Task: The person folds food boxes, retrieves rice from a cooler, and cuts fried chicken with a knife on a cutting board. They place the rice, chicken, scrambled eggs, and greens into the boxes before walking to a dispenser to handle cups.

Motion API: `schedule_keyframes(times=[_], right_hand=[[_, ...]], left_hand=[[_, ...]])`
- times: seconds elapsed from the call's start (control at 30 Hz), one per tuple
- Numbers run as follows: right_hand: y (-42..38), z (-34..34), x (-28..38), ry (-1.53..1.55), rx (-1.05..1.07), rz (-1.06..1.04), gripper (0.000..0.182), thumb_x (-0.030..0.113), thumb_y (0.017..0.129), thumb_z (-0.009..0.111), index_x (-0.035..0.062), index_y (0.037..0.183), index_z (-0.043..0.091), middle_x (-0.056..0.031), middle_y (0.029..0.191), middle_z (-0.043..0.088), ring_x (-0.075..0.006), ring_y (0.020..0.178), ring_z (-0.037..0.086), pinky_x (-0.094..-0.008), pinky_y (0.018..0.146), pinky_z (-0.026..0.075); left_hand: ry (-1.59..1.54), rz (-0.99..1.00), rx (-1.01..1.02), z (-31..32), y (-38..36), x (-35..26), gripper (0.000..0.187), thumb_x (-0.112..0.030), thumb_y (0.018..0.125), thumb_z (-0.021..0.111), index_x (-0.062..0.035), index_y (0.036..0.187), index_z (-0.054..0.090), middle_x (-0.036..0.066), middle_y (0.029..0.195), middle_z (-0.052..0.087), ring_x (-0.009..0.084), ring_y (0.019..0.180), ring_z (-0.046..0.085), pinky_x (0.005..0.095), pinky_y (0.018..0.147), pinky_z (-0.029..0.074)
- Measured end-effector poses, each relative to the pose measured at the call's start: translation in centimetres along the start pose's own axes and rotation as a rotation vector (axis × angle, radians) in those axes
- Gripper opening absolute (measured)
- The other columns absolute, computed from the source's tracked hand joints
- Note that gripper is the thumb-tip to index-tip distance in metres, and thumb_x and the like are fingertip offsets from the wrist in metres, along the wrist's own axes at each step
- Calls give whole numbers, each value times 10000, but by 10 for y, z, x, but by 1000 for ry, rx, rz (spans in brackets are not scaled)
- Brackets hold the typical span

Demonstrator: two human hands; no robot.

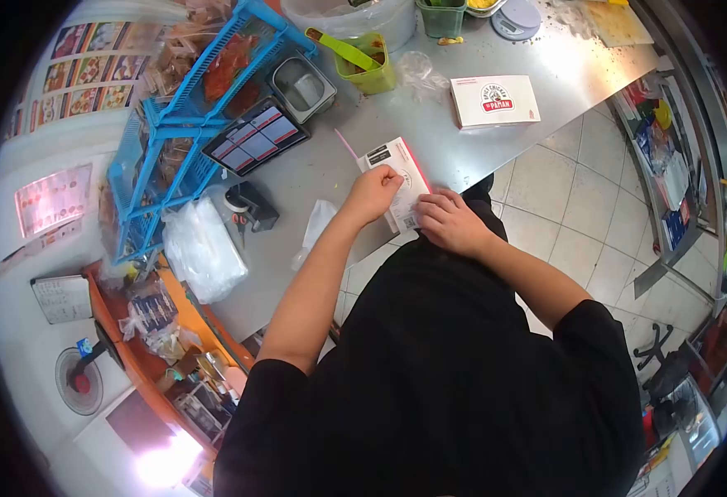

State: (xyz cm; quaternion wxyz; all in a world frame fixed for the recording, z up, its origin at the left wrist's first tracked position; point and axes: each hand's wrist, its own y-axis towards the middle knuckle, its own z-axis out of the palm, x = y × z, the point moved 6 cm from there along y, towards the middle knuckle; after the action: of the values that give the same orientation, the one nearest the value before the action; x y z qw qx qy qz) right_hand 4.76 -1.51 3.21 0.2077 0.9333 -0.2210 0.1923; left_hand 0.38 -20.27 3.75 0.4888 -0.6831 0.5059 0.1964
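Note:
A white cardboard takeaway box (403, 149) with red edges and dark printed labels is tilted at the table's front edge, close to my body. My left hand (372, 195) lies over its printed face, fingers curled together in a pinch; what they hold, if anything, is too small to make out. Along the box's right side, my right hand (453, 222) grips the edge with bent fingers. A thin pink strip (346, 143) sticks out beyond the box's far left corner. Farther right on the table sits a second white box (496, 101) with a round chicken logo.
Left of the hands stand a tablet (256, 137), a black tape dispenser (252, 205), scissors (240, 222), a stack of plastic bags (204, 248) and a blue rack (183, 120). Behind are a metal container (303, 87), a green tub (372, 76) and a scale (516, 18).

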Motion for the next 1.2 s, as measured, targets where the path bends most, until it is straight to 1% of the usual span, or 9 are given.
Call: schedule_keyframes(times=[0.07,0.13,0.27,0.67,0.77,0.8,0.9,1.13,1.2], right_hand=[[-1,0,0,7,16,-5,305,183,825,755,114,1092,625,-40,1306,607,-232,1351,502,-506,1159,372],[-1,-1,-1,21,32,-4,305,183,826,756,115,1093,625,-38,1314,606,-229,1354,501,-504,1161,369],[-1,-5,0,25,55,-2,300,186,832,753,120,1095,625,-30,1340,602,-221,1368,494,-501,1162,368],[5,-16,8,45,34,22,341,197,868,739,90,1173,627,-61,1364,610,-266,1364,504,-504,1168,365],[29,-28,1,63,-54,132,433,179,869,733,63,1268,612,-93,1386,601,-302,1358,505,-523,1169,356],[42,-33,0,73,-15,170,543,220,924,692,55,1418,537,-114,1439,578,-309,1410,470,-549,1202,311],[54,-14,-10,-29,158,197,596,305,996,625,80,1518,448,-100,1510,540,-291,1482,407,-566,1240,245],[47,-8,-17,-148,283,112,598,373,1042,554,125,1566,405,-46,1590,474,-263,1531,345,-582,1261,186],[50,-8,-18,-116,295,136,600,345,1029,586,122,1559,416,-102,1599,452,-298,1526,348,-573,1256,214]], left_hand=[[159,-60,-57,7,7,11,318,-327,952,724,-16,893,695,103,752,677,197,685,627,359,666,499],[408,-175,-153,4,5,8,453,-451,886,768,-15,797,681,152,733,702,310,660,667,422,639,516],[438,-147,-238,1,1,1,538,-525,842,783,-19,719,650,171,716,706,363,668,688,458,630,529],[411,-233,-334,-7,-10,15,658,-641,752,807,-18,927,688,154,856,746,361,817,733,462,721,562],[397,-229,-368,-3,-16,16,629,-607,769,808,-26,960,665,151,866,740,355,831,732,454,723,558],[370,-203,-397,-1,-18,17,592,-572,782,815,-27,952,657,148,859,735,355,809,724,454,711,551],[296,-140,-465,-1,-26,23,480,-454,821,819,-26,960,649,154,851,733,344,788,720,458,711,548],[-521,-296,-510,13,-38,114,197,-170,892,777,-27,922,644,100,847,692,208,804,686,353,713,525],[-410,-300,-566,4,-54,121,199,-176,916,759,-29,976,640,85,846,679,199,780,662,354,708,522]])
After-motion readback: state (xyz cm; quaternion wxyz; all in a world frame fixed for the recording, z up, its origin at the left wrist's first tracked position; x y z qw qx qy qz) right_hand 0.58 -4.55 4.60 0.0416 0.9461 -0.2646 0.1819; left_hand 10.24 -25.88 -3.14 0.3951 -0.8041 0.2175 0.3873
